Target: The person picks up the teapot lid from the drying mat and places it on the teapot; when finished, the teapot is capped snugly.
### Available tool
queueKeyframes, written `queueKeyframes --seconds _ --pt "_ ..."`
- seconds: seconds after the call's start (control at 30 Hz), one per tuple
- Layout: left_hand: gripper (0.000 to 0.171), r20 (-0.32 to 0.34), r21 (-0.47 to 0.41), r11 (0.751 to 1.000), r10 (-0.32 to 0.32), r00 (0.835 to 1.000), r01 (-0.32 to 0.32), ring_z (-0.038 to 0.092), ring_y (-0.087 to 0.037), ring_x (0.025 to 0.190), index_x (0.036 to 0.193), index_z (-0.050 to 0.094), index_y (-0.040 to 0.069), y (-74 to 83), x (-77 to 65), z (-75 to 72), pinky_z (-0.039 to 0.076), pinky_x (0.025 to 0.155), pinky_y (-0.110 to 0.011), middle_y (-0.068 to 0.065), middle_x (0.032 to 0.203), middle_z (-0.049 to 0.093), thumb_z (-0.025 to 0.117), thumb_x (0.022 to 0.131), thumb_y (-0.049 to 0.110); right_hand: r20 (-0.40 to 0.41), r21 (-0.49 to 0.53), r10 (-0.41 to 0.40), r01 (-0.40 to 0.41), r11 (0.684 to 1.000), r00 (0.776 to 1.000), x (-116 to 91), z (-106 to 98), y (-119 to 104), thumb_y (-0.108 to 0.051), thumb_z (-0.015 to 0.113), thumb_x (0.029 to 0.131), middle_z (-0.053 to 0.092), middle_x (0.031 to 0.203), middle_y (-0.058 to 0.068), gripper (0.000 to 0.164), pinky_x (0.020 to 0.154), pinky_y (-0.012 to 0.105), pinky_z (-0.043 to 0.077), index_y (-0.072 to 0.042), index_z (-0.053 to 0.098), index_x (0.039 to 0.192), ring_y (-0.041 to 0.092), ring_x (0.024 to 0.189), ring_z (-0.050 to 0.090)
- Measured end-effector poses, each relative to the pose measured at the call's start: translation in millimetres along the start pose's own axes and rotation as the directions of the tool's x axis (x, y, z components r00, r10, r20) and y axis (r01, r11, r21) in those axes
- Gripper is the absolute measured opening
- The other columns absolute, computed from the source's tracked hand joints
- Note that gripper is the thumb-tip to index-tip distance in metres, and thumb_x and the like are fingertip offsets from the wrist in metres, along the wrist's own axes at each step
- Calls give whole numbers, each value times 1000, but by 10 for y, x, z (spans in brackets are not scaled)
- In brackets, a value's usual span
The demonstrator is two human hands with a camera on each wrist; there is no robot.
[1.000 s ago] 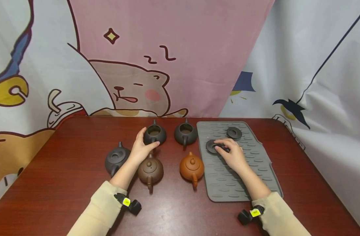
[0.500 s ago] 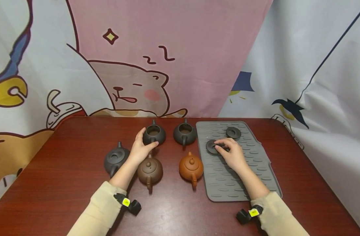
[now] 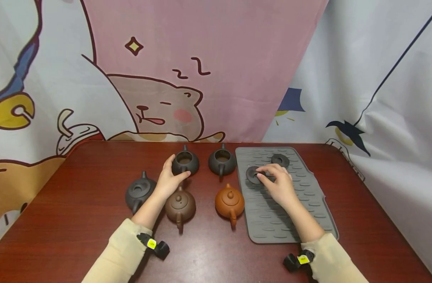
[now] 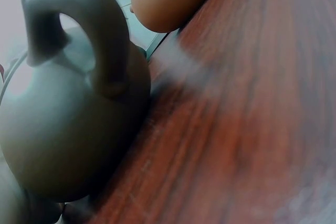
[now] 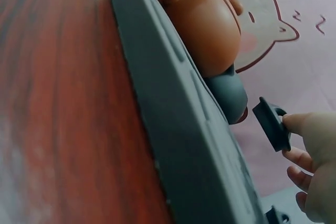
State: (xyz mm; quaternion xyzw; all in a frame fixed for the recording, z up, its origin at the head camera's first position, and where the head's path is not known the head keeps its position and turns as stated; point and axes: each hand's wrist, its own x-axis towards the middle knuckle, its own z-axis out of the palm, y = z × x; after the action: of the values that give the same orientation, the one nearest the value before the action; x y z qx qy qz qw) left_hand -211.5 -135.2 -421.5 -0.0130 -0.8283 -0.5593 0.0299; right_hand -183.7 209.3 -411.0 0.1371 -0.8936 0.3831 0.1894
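My left hand [image 3: 168, 180] holds a dark, lidless teapot [image 3: 191, 163] at the back, fingers at its left side and thumb at its near side. Over the grey mat [image 3: 272, 220], my right hand [image 3: 280, 184] pinches a dark round teapot lid [image 3: 252, 175] by its knob. The right wrist view shows that lid [image 5: 269, 124] raised above the mat, tilted, between thumb and fingertips. Another dark lid [image 3: 279, 159] lies on the mat just beyond. To the right of the held pot stands a second dark, open teapot [image 3: 222, 162], its inside showing.
Lidded teapots stand nearer the person: a dark one [image 3: 139, 190] partly behind the left forearm, a brown one [image 3: 180, 206] and an orange one [image 3: 229, 202] beside the mat's left edge. A patterned curtain [image 3: 237, 70] hangs behind the table's far edge.
The right hand has lifted the lid slightly off the mat, and it has shifted a little up and left in the head view. The left hand stays on its teapot.
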Motion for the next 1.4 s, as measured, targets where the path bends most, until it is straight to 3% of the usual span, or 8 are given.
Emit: queueKeyframes --seconds 0.13,0.63,0.97,1.4 --pt "85 2 5 1000 1 1000 -1 27 -34 136 151 21 1 8 -4 7 22 108 -49 -18 154 19 72 84 18 12 17 -19 19 1000 1000 23 -11 -135 -15 70 89 61 114 11 17 97 63 19 -12 72 105 36 112 47" --pt "85 1 23 1000 8 1000 -8 28 -34 136 150 21 0 -6 2 2 23 108 -49 -18 154 19 71 84 18 22 72 -64 62 995 998 230 68 -583 -18 70 89 62 112 4 15 88 52 25 -16 73 104 27 103 46" --pt "86 2 24 1000 3 1000 -3 27 -34 136 151 20 1 -13 -6 2 23 108 -49 -18 154 19 71 84 19 9 110 -93 92 990 996 397 254 -859 -16 71 87 63 107 3 13 87 52 26 -15 74 100 26 101 48" --pt "85 4 17 1000 -2 1000 2 27 -33 136 151 20 2 -17 8 -9 23 108 -49 -17 155 18 71 85 20 54 85 -108 103 991 993 589 570 -1078 -24 70 89 62 108 -2 15 81 43 28 -20 73 104 19 96 47"
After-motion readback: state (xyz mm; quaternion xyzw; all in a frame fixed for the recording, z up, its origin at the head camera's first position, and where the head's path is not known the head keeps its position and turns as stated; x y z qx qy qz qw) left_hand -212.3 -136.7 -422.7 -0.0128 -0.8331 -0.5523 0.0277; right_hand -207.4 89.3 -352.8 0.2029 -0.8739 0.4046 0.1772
